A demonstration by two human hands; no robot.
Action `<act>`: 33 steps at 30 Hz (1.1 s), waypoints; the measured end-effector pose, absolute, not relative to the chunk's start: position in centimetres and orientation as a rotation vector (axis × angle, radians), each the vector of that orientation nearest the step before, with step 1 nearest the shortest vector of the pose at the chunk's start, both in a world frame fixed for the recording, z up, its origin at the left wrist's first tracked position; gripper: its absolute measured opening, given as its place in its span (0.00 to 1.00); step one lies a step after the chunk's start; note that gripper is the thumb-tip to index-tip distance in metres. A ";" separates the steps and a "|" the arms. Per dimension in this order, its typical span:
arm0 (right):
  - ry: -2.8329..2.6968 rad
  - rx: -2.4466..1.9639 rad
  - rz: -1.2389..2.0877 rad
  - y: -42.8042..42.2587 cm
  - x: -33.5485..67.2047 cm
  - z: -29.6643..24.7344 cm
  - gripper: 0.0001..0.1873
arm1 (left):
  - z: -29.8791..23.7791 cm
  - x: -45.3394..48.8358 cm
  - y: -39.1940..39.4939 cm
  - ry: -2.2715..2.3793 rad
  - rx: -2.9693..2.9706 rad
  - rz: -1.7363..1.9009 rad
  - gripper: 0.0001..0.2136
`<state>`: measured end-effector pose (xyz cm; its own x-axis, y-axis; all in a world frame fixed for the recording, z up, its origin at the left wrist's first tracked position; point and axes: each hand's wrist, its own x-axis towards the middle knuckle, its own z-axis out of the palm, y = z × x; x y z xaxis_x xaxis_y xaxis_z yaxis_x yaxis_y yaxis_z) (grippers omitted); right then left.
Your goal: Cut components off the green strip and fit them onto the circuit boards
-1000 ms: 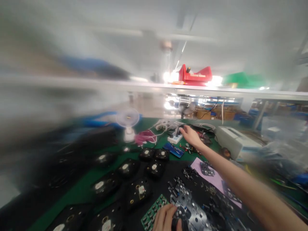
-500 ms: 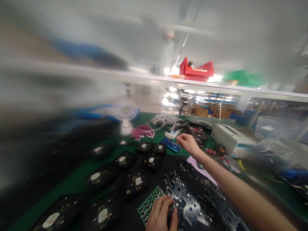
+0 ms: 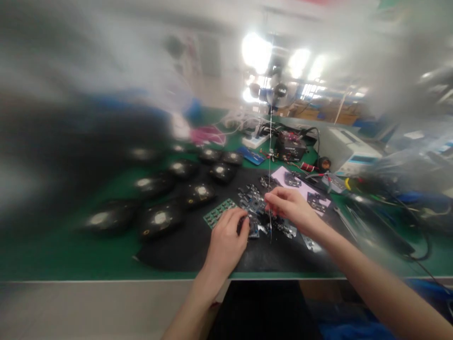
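Two hands work close together over a black mat (image 3: 184,245) on the green counter (image 3: 71,259). The left hand (image 3: 226,241) lies with fingers curled down, pressing on a small dark part among the metal brackets (image 3: 253,205), just beside a green circuit board (image 3: 217,213). The right hand (image 3: 292,208) has its fingers pressed together in a pinch on a thin solder wire (image 3: 270,156), which runs straight up toward the blurred back of the counter and hangs a little below the pinch. The wire's lower end is just beside the left fingers, over the pile of brackets. Several round black housings (image 3: 159,219) lie in rows to the left, well apart from both hands; a soldering station (image 3: 345,148) stands far right.

To do this step well, it seems best that the left hand holds the part firmly and flat, while the right hand keeps the wire tight and guides its end slowly, because the wire is thin and bends easily.
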<state>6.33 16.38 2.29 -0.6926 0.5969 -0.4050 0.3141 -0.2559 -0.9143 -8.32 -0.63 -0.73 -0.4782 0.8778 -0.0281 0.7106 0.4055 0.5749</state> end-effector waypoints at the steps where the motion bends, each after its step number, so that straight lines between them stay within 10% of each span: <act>1: -1.782 -1.110 2.050 15.8 6.7 2.3 0.25 | -0.8 -8.3 -0.7 2.345 1.384 0.723 0.20; 21: -1.480 -1.304 2.316 -0.5 13.6 1.9 0.33 | 2.2 -6.9 -1.4 2.473 1.845 0.930 0.18; 33: -1.212 -1.290 2.356 -1.6 15.1 1.1 0.31 | 1.9 -7.7 2.6 2.045 2.625 -0.185 0.30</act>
